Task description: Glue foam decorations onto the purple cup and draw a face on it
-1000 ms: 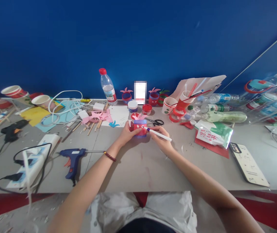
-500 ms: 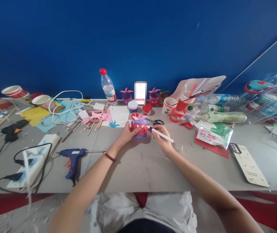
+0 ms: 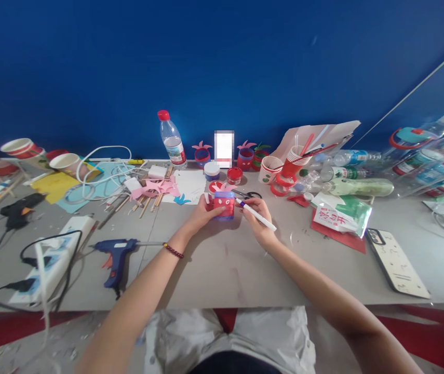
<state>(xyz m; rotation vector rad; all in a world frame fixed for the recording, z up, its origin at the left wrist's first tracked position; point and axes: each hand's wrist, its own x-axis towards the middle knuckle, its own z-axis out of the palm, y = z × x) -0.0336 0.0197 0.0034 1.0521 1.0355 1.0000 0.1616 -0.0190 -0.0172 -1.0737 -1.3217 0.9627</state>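
Note:
My left hand (image 3: 202,215) is closed around a small red and purple cup (image 3: 224,203) with white spots on its side and pink paper leaves at its top. A white stub, perhaps a marker cap, sticks up by the left fingers. In my right hand (image 3: 259,222) is a white marker (image 3: 258,215) with a purple band, its tip pointing at the cup's right side; whether it touches cannot be made out. Behind the cup stand an open red paint jar (image 3: 234,176) and a white-lidded jar (image 3: 211,171). Black-handled scissors (image 3: 252,195) lie beyond my right hand.
A blue glue gun (image 3: 117,254) and a power strip (image 3: 56,259) lie at left. Pink paper scraps (image 3: 155,187) and sticks lie beyond. A water bottle (image 3: 172,143) stands by the blue wall. Paper cups (image 3: 270,170), plastic bottles (image 3: 362,187) and a phone (image 3: 398,263) are at right.
The marker tip has drawn slightly away from the cup's side. The cup has turned a little in my left hand, and the view has shifted slightly.

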